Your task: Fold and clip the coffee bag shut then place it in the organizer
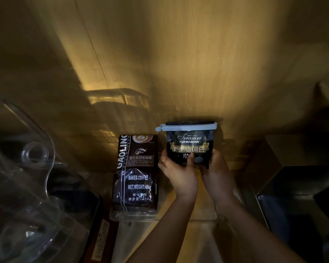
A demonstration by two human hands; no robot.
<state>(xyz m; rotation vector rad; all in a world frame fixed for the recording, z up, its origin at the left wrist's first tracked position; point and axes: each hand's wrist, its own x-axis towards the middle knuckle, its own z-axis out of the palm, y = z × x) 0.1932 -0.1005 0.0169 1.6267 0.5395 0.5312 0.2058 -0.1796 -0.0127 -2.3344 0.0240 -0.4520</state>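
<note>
A small black coffee bag (190,143) labelled "Treasure Blue Mountain" stands upright, with a pale blue clip (186,127) clamped across its folded top. My left hand (179,169) grips its lower left side, thumb on the front. My right hand (217,168) holds its lower right edge. The bag sits in or just over the right side of a clear plastic organizer (198,218) whose front rim shows below my wrists; whether it rests on the bottom is hidden.
A larger brown "Gaolino Baked Coffee" bag (137,179) stands right beside it on the left. Clear glass or plastic vessels (32,168) fill the left. A dark box (296,196) sits at the right. A wooden back wall (179,63) rises behind.
</note>
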